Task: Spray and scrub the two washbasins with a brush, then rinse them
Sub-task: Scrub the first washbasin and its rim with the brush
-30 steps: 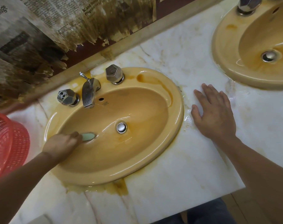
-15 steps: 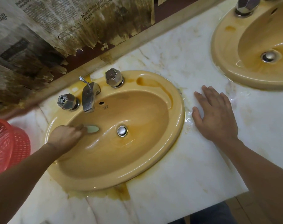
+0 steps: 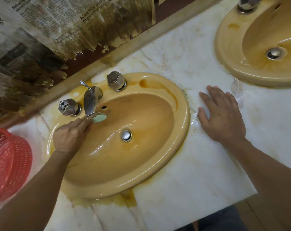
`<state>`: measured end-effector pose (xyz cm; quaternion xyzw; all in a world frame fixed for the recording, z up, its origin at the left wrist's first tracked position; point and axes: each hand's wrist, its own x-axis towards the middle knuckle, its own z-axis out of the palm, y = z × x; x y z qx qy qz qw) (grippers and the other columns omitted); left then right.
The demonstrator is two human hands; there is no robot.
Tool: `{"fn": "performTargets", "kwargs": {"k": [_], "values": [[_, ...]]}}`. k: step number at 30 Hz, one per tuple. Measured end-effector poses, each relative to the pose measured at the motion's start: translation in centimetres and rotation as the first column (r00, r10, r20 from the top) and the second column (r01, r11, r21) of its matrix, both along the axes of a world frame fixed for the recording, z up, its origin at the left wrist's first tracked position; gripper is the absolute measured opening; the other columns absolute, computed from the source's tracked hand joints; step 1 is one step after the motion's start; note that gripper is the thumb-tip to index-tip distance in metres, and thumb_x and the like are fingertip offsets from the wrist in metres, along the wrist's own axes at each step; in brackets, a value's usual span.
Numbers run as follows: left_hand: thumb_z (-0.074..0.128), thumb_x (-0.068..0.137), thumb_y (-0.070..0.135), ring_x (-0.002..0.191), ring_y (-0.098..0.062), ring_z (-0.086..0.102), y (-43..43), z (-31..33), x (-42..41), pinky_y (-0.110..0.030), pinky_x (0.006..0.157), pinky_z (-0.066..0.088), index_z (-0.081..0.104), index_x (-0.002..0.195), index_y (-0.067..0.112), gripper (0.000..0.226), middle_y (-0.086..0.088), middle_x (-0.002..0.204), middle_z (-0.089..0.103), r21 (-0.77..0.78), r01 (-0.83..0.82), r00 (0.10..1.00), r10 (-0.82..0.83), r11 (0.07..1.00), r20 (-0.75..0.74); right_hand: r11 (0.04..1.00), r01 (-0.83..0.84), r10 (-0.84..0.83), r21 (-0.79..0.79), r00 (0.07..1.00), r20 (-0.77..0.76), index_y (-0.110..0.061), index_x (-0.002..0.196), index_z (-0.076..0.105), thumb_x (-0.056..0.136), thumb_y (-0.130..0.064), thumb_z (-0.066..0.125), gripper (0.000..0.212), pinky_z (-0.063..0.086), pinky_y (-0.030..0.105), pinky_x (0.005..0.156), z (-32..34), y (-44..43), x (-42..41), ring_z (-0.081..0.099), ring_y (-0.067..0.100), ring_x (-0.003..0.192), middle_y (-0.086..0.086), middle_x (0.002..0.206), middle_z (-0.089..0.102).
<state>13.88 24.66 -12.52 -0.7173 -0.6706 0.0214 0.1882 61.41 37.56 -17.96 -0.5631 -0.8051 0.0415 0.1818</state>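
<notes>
A wet yellow washbasin (image 3: 158,157) fills the middle, with a chrome drain (image 3: 126,135), a spout (image 3: 90,102) and two faceted knobs. My left hand (image 3: 69,135) grips a pale green brush (image 3: 99,118) and holds its tip against the basin's back wall, right under the spout. Flat on the marble counter (image 3: 183,189) lies my right hand (image 3: 223,117), fingers spread, just right of the basin's rim. The second yellow washbasin (image 3: 233,64) sits at the top right, partly cut off by the frame.
A red plastic mesh basket (image 3: 8,160) stands at the left edge, close to my left forearm. Torn, stained newspaper covers the wall behind the taps. Brownish water stains pool on the counter by the basin's front rim. The counter's front edge runs along the bottom right.
My left hand has carried the brush from the basin's left slope up and back to the wall under the spout. My right hand has stayed flat on the counter.
</notes>
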Motion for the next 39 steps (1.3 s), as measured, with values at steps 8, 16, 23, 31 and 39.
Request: {"fn": "performTargets", "kwargs": {"k": [8,16,23,31,39], "values": [[0.074,0.095,0.024,0.048,-0.032,0.057,1.9,-0.7,1.3,-0.028,0.044,0.031,0.078,0.096,0.017,0.008,-0.009,0.067,0.064,0.064,0.047,0.999,-0.049,0.997,0.021,1.000,0.000,0.000,0.002,1.000,-0.017,-0.015,0.147,0.050,0.100,-0.038,0.042,0.053,0.022,0.048,0.123,-0.1,0.1,0.0,0.031,0.026,0.150,0.010,0.160,0.039],[0.061,0.100,0.046,0.085,-0.034,0.068,-2.3,-5.7,3.5,-0.034,0.063,0.049,0.076,0.109,0.024,0.028,-0.005,0.100,0.073,-0.424,-0.417,0.820,0.534,0.804,0.206,1.000,0.002,-0.003,-0.019,1.000,-0.028,-0.016,0.148,0.050,0.100,-0.039,0.041,0.054,0.022,0.048,0.123,-0.2,0.1,0.0,0.030,0.025,0.150,0.008,0.160,0.038],[0.079,0.083,0.042,0.088,-0.016,0.059,-2.0,-5.1,3.8,-0.032,0.071,0.050,0.074,0.076,0.034,0.012,0.006,0.097,0.068,-0.753,-0.386,0.702,0.699,0.533,0.135,1.000,0.001,-0.002,-0.023,1.000,-0.024,-0.016,0.148,0.050,0.100,-0.039,0.040,0.054,0.022,0.049,0.123,0.0,0.2,0.0,0.031,0.025,0.150,0.009,0.160,0.038],[0.080,0.083,0.044,0.083,-0.011,0.061,-2.6,-4.5,7.0,-0.028,0.064,0.041,0.077,0.080,0.036,0.009,0.014,0.085,0.068,-0.823,-0.126,0.707,0.632,0.554,0.317,1.000,0.009,-0.009,-0.026,1.000,-0.025,-0.016,0.147,0.050,0.100,-0.040,0.040,0.054,0.022,0.049,0.123,0.1,0.1,-0.1,0.031,0.025,0.150,0.009,0.160,0.039],[0.059,0.098,0.044,0.089,-0.029,0.063,1.8,-7.0,13.6,-0.034,0.068,0.044,0.073,0.108,0.027,0.024,-0.002,0.097,0.072,-0.507,-0.391,0.715,0.600,0.768,0.358,1.000,0.006,-0.006,-0.021,1.000,-0.009,-0.016,0.147,0.050,0.100,-0.039,0.041,0.053,0.022,0.049,0.122,-0.1,0.2,0.0,0.031,0.026,0.150,0.009,0.159,0.039]]}}
